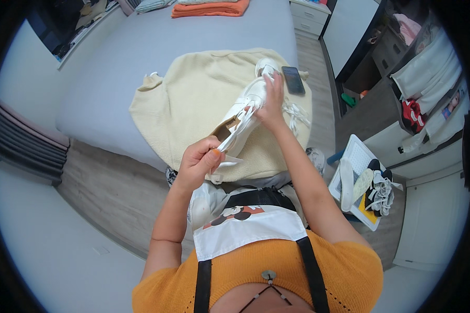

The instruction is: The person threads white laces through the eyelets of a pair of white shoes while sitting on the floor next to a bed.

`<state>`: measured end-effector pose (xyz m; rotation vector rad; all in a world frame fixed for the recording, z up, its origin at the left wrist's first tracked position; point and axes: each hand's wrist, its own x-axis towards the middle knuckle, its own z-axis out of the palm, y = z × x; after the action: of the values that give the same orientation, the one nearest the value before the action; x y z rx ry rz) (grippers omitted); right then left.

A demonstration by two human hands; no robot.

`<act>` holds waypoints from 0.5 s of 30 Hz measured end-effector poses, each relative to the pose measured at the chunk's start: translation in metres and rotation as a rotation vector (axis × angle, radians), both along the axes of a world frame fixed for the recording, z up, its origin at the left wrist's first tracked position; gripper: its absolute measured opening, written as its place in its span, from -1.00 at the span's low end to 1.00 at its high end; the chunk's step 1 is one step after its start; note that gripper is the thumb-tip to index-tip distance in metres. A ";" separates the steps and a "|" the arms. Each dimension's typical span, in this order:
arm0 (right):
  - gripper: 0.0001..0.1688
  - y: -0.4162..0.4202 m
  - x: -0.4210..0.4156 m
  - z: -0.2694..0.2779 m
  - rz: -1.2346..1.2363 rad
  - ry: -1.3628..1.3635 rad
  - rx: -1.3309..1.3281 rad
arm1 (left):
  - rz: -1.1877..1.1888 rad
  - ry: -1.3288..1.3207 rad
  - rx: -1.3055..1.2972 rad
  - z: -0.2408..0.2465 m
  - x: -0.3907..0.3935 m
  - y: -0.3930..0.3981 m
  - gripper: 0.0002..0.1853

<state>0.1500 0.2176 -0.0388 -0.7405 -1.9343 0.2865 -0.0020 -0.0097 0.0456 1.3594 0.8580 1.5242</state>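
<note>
A white lace-up shoe (246,105) is held at a slant above a cream fleece garment (195,90), its tan lining showing at the opening. At the heel end, my left hand (201,158) pinches the collar between thumb and fingers. My right hand (272,98) grips the front part, with the thumb near the laces and the fingers over the far side. Just beyond the right fingertips lies a second white shoe (267,66), partly hidden by that hand. Loose white shoelaces (296,114) rest in a bunch to the right of my right wrist.
A smartphone (293,80) lies at the fleece's right edge. The bed (113,82) extends behind, with folded orange cloth (211,8) at its far end. To my right, a small white table (356,148) carries insoles (347,184) and a pile of laces (381,195). Open shelving (369,103) stands beyond.
</note>
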 end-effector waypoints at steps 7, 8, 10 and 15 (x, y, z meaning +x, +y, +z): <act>0.29 -0.014 0.000 0.014 0.229 0.029 -0.255 | -0.123 -0.055 0.076 0.022 0.011 -0.009 -0.77; 0.30 -0.013 0.005 0.016 0.283 0.026 -0.328 | -0.129 -0.058 0.045 0.021 0.012 -0.010 -0.79; 0.36 -0.001 0.016 0.019 0.403 0.033 -0.494 | -0.144 -0.049 -0.017 0.021 0.017 -0.011 -0.80; 0.17 0.005 0.010 0.019 0.495 0.707 -1.027 | -0.174 0.098 -0.058 0.024 0.029 -0.015 -0.70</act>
<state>0.1597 0.2226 -0.0202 -0.6243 -1.1616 1.6796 0.0273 -0.0250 0.0700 1.4366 0.8149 1.2999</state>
